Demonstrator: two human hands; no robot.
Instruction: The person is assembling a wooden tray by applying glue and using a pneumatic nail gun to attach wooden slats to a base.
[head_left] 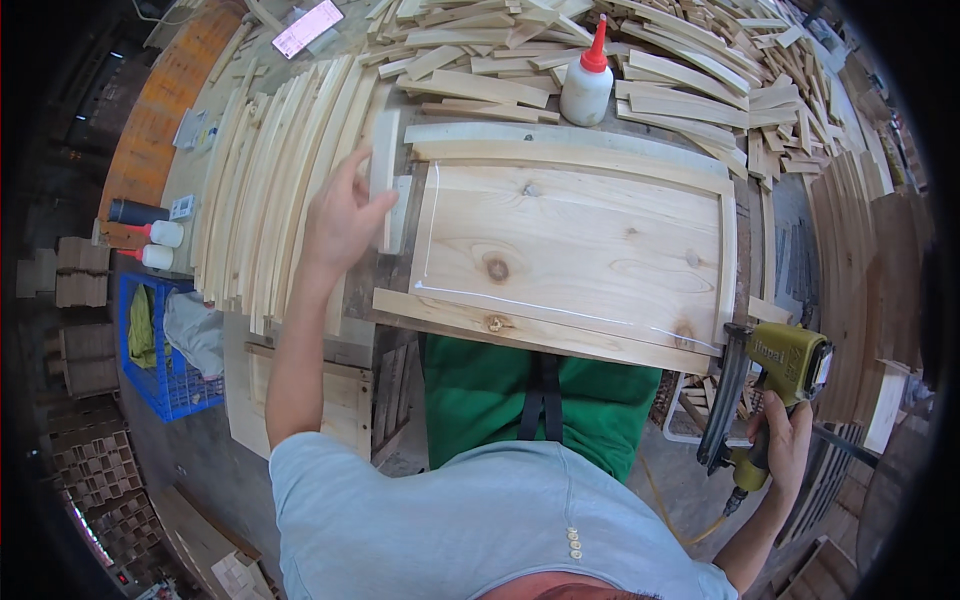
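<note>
My left hand (340,215) is closed on a short pale wooden strip (383,150), slightly blurred, just off the panel's left end. In front of me lies a rectangular wooden panel (580,240) with knots. Wooden strips run along its far and right edges, and a longer strip (520,326) lies along the near edge, reaching past the panel's left corner. White lines of glue (540,301) trace the left and near sides of the panel. At the lower right, my right hand (785,435) grips the handle of an olive-green nail gun (790,362), its nose by the panel's near right corner.
Behind the panel stands a white glue bottle (587,90) with a red nozzle, before a heap of wooden strips (690,60). Long strips (275,190) lie side by side at left. A blue crate (170,385) stands below them. A yellow hose (690,540) hangs from the nail gun.
</note>
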